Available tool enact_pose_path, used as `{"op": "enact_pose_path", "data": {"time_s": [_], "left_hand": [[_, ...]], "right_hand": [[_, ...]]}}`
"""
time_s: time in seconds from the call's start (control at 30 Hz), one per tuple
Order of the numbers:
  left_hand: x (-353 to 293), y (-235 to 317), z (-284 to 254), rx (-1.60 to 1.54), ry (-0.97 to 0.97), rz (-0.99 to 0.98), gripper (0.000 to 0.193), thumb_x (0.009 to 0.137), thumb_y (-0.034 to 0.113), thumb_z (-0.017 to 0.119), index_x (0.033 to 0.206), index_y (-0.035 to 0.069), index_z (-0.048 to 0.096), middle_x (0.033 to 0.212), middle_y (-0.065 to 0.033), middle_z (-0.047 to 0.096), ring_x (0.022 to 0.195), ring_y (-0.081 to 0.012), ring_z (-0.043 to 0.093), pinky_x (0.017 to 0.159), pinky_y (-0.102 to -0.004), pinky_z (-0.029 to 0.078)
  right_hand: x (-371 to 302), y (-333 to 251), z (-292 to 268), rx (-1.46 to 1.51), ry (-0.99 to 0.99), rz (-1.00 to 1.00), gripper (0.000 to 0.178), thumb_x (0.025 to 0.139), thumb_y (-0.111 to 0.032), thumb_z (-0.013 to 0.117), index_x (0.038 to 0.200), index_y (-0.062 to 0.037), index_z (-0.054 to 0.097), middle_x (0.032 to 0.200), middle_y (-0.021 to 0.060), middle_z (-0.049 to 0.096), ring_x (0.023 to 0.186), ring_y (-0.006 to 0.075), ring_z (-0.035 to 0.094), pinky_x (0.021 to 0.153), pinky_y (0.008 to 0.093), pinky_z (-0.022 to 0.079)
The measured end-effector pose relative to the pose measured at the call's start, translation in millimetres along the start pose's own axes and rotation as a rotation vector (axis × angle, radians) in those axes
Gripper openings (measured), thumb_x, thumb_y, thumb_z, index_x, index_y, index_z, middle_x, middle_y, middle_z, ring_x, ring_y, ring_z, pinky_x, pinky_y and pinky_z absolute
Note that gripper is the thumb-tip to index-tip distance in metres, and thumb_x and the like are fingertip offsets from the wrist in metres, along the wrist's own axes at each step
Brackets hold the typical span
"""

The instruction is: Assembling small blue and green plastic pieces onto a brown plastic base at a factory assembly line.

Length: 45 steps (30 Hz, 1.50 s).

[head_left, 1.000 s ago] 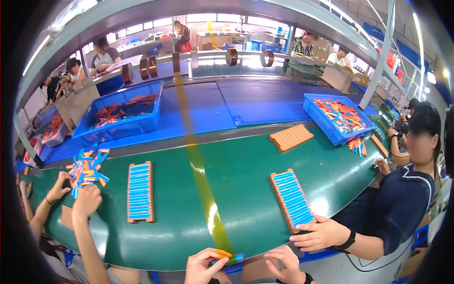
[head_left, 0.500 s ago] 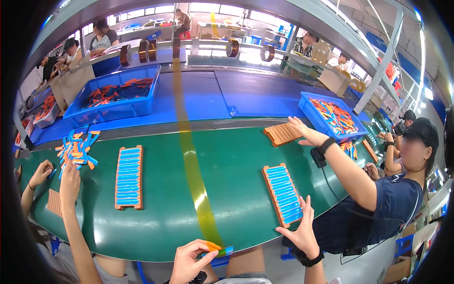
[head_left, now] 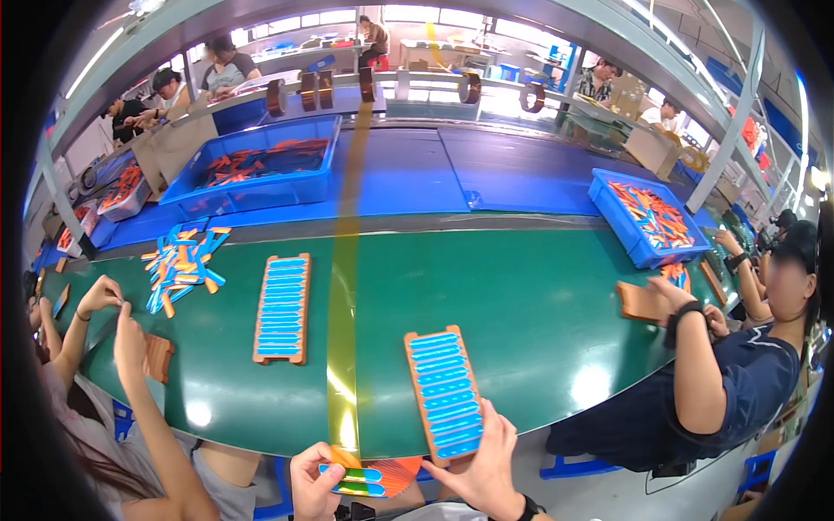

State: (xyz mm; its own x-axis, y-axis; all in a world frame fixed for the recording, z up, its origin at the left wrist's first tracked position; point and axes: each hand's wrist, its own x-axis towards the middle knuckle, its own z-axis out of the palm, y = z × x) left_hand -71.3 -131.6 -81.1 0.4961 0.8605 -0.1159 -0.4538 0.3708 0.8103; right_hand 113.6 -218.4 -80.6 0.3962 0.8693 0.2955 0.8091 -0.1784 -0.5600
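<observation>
My left hand (head_left: 314, 486), at the near table edge, pinches slim blue-and-orange strips (head_left: 360, 477). Amber translucent tape crosses the picture in front of part of them. An orange ribbed, fan-like shape (head_left: 401, 478) shows beside these strips; its kind is unclear. My right hand (head_left: 488, 464) grips the near end of a brown slotted tray (head_left: 475, 382), fingers along its right side and thumb at the near left corner. Blue strips (head_left: 445, 391) lie crosswise in a row down this tray. A second filled slotted tray (head_left: 302, 314) lies apart, farther left.
A loose pile of blue-and-orange strips (head_left: 182, 265) lies at left, near a co-worker's hands (head_left: 122, 317). Blue bins (head_left: 261, 187) (head_left: 647, 221) of strips stand beyond. At right a co-worker's hand (head_left: 673, 300) holds a brown tray (head_left: 641, 302). Tape (head_left: 343, 304) hangs across the middle.
My right hand has closed on the filled tray, now farther left and nearer me. The right co-worker has drawn the other brown tray toward themselves. The whole view has shifted.
</observation>
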Motion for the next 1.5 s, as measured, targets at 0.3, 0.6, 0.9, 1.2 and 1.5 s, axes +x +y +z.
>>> {"op": "enact_pose_path", "data": {"time_s": [0.3, 0.6, 0.9, 1.2, 1.5], "left_hand": [[-0.4, -10.2, 36.2, 0.167, 0.072, 0.081, 0.006, 0.075, -0.001, 0.059, 0.077, -0.002, 0.053, 0.081, -0.0083, 0.057, 0.076, -0.0134, 0.055, 0.067, -0.0245, 0.044], [16.6, -19.5, 46.3, 1.183, -0.093, 0.421, 0.064, 0.065, 0.016, 0.072, 0.120, 0.001, 0.041, 0.117, -0.0148, 0.045, 0.098, -0.0303, 0.044, 0.083, -0.0351, 0.041], [30.7, -30.6, 43.6, 1.301, -0.117, 0.376, 0.095, 0.056, 0.003, 0.073, 0.132, -0.005, 0.016, 0.124, -0.0120, 0.045, 0.087, -0.0237, 0.045, 0.079, -0.0327, 0.040], [37.7, -25.4, 39.4, 1.359, -0.169, 0.413, 0.097, 0.054, 0.006, 0.075, 0.131, -0.005, 0.017, 0.123, -0.0124, 0.046, 0.087, -0.0242, 0.045, 0.075, -0.0308, 0.042], [49.8, -12.5, 21.7, 1.658, -0.557, 0.885, 0.040, 0.074, 0.019, 0.064, 0.111, 0.015, 0.052, 0.114, 0.0049, 0.055, 0.083, -0.0141, 0.044, 0.061, -0.0224, 0.036]], "right_hand": [[12.1, -14.9, -17.5, 0.552, -0.301, -0.001, 0.037, 0.075, -0.018, 0.065, 0.104, -0.0015, 0.049, 0.106, 0.0113, 0.049, 0.097, 0.0243, 0.046, 0.082, 0.0346, 0.036], [1.1, 28.4, -20.8, 1.114, -0.314, 0.407, 0.012, 0.084, -0.003, 0.052, 0.095, 0.0024, 0.051, 0.085, 0.0053, 0.059, 0.080, 0.0062, 0.054, 0.069, 0.0190, 0.044], [4.6, 23.3, -13.2, 1.162, -0.252, 0.563, 0.020, 0.085, -0.003, 0.052, 0.098, -0.0013, 0.037, 0.084, 0.0131, 0.061, 0.076, 0.0086, 0.057, 0.063, 0.0191, 0.045], [12.8, 14.6, -4.3, 1.173, -0.150, 0.686, 0.020, 0.082, 0.000, 0.054, 0.090, -0.0035, 0.036, 0.073, 0.0113, 0.061, 0.066, 0.0075, 0.055, 0.054, 0.0181, 0.039], [11.8, 19.1, -3.4, 1.116, -0.171, 0.711, 0.021, 0.081, 0.003, 0.054, 0.088, -0.0040, 0.035, 0.078, 0.0125, 0.061, 0.070, 0.0092, 0.057, 0.057, 0.0187, 0.042]]}}
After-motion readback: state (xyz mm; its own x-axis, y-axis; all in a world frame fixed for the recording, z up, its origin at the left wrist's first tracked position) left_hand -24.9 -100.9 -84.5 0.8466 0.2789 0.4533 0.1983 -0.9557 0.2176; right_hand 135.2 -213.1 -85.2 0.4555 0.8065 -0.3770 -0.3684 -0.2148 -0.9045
